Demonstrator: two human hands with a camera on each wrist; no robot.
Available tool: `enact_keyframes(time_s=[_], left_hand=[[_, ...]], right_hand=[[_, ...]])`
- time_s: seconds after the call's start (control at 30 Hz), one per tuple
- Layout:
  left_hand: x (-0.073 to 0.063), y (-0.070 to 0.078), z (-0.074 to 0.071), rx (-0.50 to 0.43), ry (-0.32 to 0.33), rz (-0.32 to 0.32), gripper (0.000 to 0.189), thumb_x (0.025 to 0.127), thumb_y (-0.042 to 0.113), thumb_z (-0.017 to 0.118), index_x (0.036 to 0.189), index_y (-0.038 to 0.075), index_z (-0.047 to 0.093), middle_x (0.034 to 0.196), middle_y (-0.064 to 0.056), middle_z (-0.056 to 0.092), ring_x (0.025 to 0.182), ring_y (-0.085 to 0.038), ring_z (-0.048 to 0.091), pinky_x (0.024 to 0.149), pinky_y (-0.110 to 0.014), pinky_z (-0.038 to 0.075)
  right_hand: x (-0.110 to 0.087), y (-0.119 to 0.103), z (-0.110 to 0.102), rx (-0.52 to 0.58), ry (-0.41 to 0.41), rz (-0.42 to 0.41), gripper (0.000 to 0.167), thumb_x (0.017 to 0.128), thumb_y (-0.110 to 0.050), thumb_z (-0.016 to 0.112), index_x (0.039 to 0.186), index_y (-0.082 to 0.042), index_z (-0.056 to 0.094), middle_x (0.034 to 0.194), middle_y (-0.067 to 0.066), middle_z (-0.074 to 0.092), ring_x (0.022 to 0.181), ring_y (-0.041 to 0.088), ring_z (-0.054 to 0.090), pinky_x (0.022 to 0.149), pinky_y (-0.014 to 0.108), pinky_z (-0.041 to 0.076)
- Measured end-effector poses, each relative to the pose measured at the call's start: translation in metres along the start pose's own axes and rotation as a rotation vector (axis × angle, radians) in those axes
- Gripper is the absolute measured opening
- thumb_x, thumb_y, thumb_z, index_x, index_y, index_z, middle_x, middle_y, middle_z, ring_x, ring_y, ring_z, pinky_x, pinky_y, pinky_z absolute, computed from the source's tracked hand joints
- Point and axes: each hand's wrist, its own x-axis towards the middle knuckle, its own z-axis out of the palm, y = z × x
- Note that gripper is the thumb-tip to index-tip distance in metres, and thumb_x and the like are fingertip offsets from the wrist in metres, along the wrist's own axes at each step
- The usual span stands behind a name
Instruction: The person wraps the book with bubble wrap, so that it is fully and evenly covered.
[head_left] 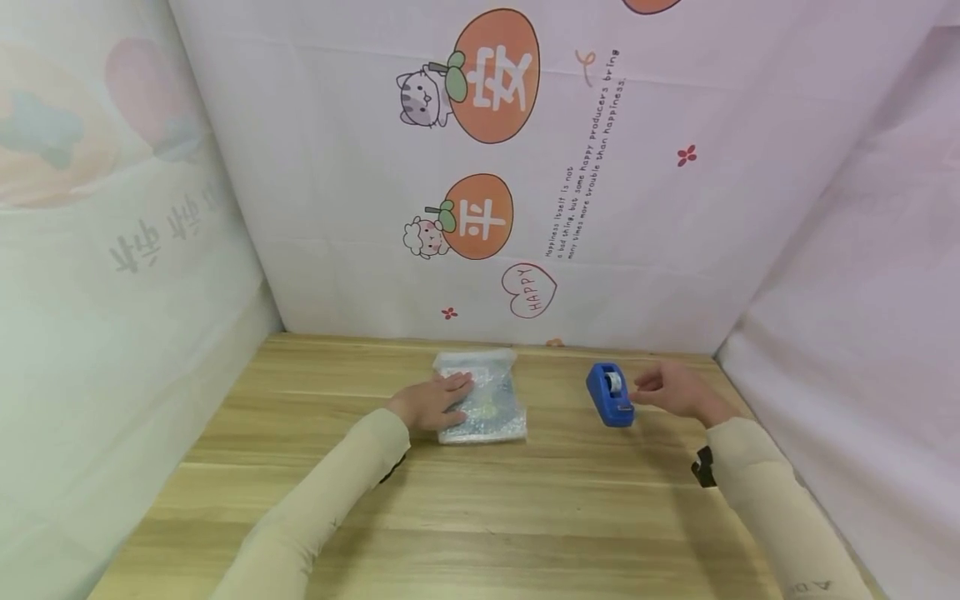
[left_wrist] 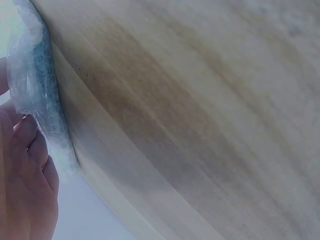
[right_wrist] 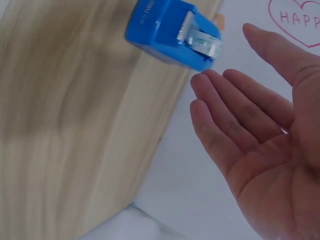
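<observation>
A bubble-wrapped package (head_left: 491,408) lies on the wooden table, blue-green contents showing through the clear wrap. My left hand (head_left: 433,403) rests on its left side with the fingers spread over the wrap. In the left wrist view the package (left_wrist: 37,75) appears at the left edge, beside the fingers. To the right stands a blue tape dispenser (head_left: 611,395) with a roll of clear tape (right_wrist: 202,44) in it. My right hand (head_left: 675,390) is just right of the dispenser, its fingers relaxed and nothing in its palm, as the right wrist view shows.
The wooden table (head_left: 480,508) meets a printed white cloth (head_left: 360,275) at the back. White cloth walls (head_left: 847,292) also rise at the left and right sides. A black band (head_left: 703,467) shows at the right wrist.
</observation>
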Motion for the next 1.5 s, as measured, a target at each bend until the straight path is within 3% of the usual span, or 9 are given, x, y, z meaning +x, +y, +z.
enact_keyframes(time_s=[0.2, 0.57, 0.9, 1.0, 1.07, 1.17, 1.23, 1.33, 1.5], left_hand=[[0.001, 0.0, 0.004, -0.008, 0.006, 0.004, 0.07, 0.113, 0.044, 0.041, 0.168, 0.006, 0.024, 0.178, -0.011, 0.018, 0.166, -0.029, 0.02, 0.135, -0.046, 0.023], [0.001, -0.003, 0.009, 0.0, 0.014, 0.009, 0.07, 0.113, 0.045, 0.041, 0.169, 0.007, 0.023, 0.179, -0.01, 0.017, 0.166, -0.028, 0.019, 0.135, -0.045, 0.022], [0.001, -0.003, 0.009, 0.01, 0.021, 0.007, 0.07, 0.113, 0.046, 0.041, 0.169, 0.008, 0.023, 0.179, -0.009, 0.018, 0.166, -0.026, 0.02, 0.135, -0.043, 0.023], [0.0, -0.003, 0.007, 0.011, 0.018, 0.005, 0.07, 0.113, 0.046, 0.04, 0.169, 0.009, 0.022, 0.179, -0.008, 0.017, 0.166, -0.026, 0.019, 0.135, -0.043, 0.022], [0.0, -0.003, 0.006, 0.005, 0.019, 0.007, 0.07, 0.113, 0.046, 0.041, 0.169, 0.008, 0.022, 0.179, -0.009, 0.017, 0.166, -0.027, 0.019, 0.136, -0.043, 0.022], [-0.001, -0.002, 0.005, -0.005, 0.02, 0.008, 0.07, 0.113, 0.045, 0.041, 0.169, 0.007, 0.023, 0.179, -0.01, 0.018, 0.166, -0.028, 0.02, 0.135, -0.045, 0.023], [-0.001, -0.002, 0.004, -0.01, 0.018, 0.005, 0.07, 0.113, 0.045, 0.042, 0.169, 0.007, 0.023, 0.179, -0.01, 0.018, 0.166, -0.028, 0.02, 0.135, -0.045, 0.023], [0.0, -0.002, 0.004, -0.009, 0.018, 0.004, 0.07, 0.113, 0.045, 0.042, 0.169, 0.007, 0.024, 0.178, -0.01, 0.019, 0.166, -0.028, 0.02, 0.135, -0.045, 0.023], [0.001, -0.003, 0.005, 0.005, 0.021, 0.005, 0.07, 0.113, 0.044, 0.041, 0.168, 0.006, 0.023, 0.178, -0.01, 0.018, 0.166, -0.028, 0.02, 0.135, -0.045, 0.023]], right_hand=[[0.003, 0.016, 0.019, 0.02, 0.057, 0.026, 0.047, 0.098, -0.03, 0.076, 0.124, 0.01, 0.071, 0.118, 0.027, 0.075, 0.108, 0.04, 0.073, 0.09, 0.053, 0.063], [0.004, 0.023, 0.047, 0.066, 0.086, 0.1, 0.037, 0.1, -0.036, 0.073, 0.112, -0.001, 0.078, 0.11, 0.017, 0.077, 0.103, 0.031, 0.07, 0.086, 0.047, 0.062], [0.008, 0.018, 0.048, 0.097, 0.074, 0.153, 0.027, 0.1, -0.028, 0.072, 0.102, -0.001, 0.077, 0.101, 0.014, 0.077, 0.095, 0.027, 0.069, 0.077, 0.037, 0.057], [0.01, 0.012, 0.044, 0.087, 0.056, 0.162, 0.023, 0.099, -0.023, 0.072, 0.097, 0.0, 0.077, 0.093, 0.009, 0.076, 0.088, 0.021, 0.065, 0.07, 0.031, 0.052], [0.013, 0.007, 0.041, 0.08, 0.025, 0.179, 0.024, 0.098, -0.022, 0.071, 0.085, -0.002, 0.075, 0.079, 0.002, 0.07, 0.076, 0.016, 0.058, 0.063, 0.028, 0.046], [0.018, 0.0, 0.036, 0.099, -0.048, 0.226, 0.037, 0.099, -0.02, 0.069, 0.064, -0.01, 0.061, 0.06, -0.007, 0.052, 0.059, 0.01, 0.045, 0.055, 0.025, 0.038], [0.021, -0.005, 0.033, 0.138, -0.112, 0.275, 0.045, 0.102, -0.02, 0.065, 0.06, -0.014, 0.05, 0.055, -0.009, 0.04, 0.053, 0.007, 0.037, 0.053, 0.023, 0.035], [0.022, -0.011, 0.028, 0.21, -0.177, 0.353, 0.041, 0.107, -0.019, 0.06, 0.067, -0.011, 0.054, 0.056, -0.007, 0.045, 0.05, 0.006, 0.04, 0.051, 0.022, 0.04], [0.023, -0.014, 0.024, 0.373, -0.206, 0.454, 0.024, 0.11, -0.015, 0.054, 0.106, 0.008, 0.059, 0.078, 0.004, 0.061, 0.066, 0.01, 0.057, 0.066, 0.023, 0.057]])
